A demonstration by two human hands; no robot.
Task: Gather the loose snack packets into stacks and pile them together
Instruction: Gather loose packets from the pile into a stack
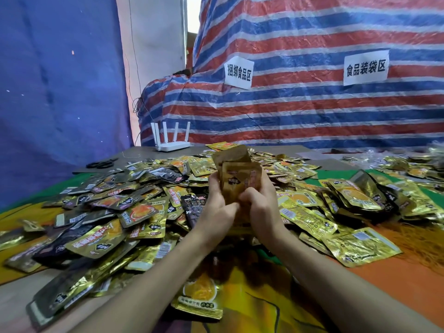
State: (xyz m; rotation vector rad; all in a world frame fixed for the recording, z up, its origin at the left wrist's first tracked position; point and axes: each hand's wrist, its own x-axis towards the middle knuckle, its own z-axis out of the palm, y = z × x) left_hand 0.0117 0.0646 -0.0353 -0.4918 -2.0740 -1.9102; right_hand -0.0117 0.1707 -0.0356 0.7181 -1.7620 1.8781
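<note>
Both my left hand (217, 203) and right hand (263, 205) clasp one stack (236, 174) upright between them, its long axis vertical, with loose packets (134, 212) heaped nearest my left.

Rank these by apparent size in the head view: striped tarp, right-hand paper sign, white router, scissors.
1. striped tarp
2. right-hand paper sign and white router: these look about alike, so they are left unranked
3. scissors

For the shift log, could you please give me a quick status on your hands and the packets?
Small stack held upright in left hand and right hand. Below it the pile, mostly loose. Nothing in the way.
</note>
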